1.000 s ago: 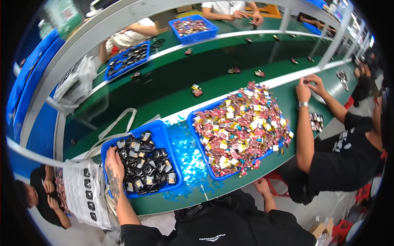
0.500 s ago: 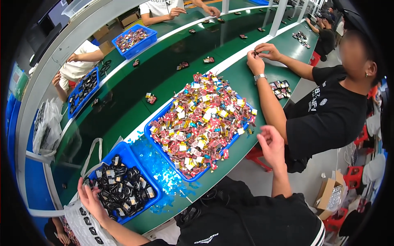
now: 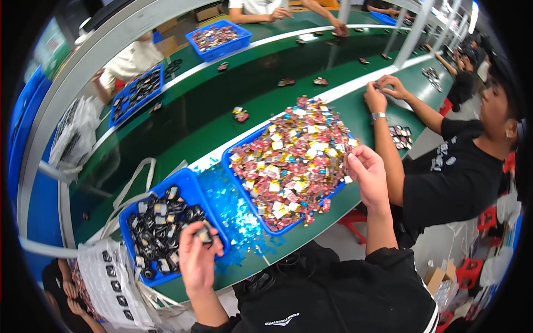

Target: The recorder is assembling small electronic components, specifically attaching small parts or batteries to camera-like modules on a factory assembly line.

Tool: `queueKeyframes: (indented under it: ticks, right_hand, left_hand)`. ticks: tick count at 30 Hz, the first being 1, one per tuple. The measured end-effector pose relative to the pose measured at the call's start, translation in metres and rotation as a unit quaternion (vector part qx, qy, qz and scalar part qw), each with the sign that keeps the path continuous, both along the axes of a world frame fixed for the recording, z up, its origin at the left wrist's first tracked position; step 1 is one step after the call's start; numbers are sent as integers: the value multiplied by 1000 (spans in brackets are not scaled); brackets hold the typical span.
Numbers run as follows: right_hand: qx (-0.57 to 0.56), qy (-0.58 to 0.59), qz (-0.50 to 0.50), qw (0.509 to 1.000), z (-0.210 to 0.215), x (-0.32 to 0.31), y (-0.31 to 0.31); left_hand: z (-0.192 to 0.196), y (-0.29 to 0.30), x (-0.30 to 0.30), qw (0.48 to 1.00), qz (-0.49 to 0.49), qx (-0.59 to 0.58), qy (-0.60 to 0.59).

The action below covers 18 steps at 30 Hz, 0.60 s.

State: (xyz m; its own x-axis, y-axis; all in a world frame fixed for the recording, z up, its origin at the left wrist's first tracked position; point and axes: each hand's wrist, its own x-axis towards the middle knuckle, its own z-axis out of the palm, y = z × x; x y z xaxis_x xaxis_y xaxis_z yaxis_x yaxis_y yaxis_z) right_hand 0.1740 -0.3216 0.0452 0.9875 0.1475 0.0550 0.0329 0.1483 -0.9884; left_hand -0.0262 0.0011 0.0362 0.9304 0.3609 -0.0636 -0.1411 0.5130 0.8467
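My left hand (image 3: 197, 261) is closed on a small black plastic casing (image 3: 204, 235) with a pale part on it, held just over the right side of a blue bin (image 3: 214, 200). Similar black casings (image 3: 161, 222) lie heaped in that bin. My right hand (image 3: 367, 173) is pinched at the right edge of a tall heap of small red circuit boards (image 3: 300, 161) with yellow, white and blue bits. Between its fingertips a small reddish board (image 3: 349, 151) shows, partly hidden. The heap overfills a second blue bin (image 3: 244, 191).
Blue film scraps (image 3: 236, 222) cover the bench between the bins. Beyond runs a dark green conveyor (image 3: 194, 119) carrying scattered boards. A co-worker's arm (image 3: 386, 150) reaches close by on my right. A white sheet with black casings (image 3: 105, 277) hangs at the lower left.
My left hand has moved right and closed on a black casing. My right hand has gone up to the board heap and pinched. The whole view has shifted.
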Motion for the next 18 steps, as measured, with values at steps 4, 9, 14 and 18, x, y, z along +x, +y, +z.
queueKeyframes:
  ticks: [4,9,14,18]
  right_hand:
    - [35,21,201,979,12,-16,52]
    - [-3,78,402,912,25,-35,100]
    - [126,25,253,959,18,-59,131]
    - [-23,-95,280,955,12,-72,123]
  left_hand:
    - [6,-21,22,971,-25,232,47]
    - [28,-40,61,928,-111,353,46]
    - [14,-42,52,987,26,158,31]
    - [9,-44,46,994,59,88,24]
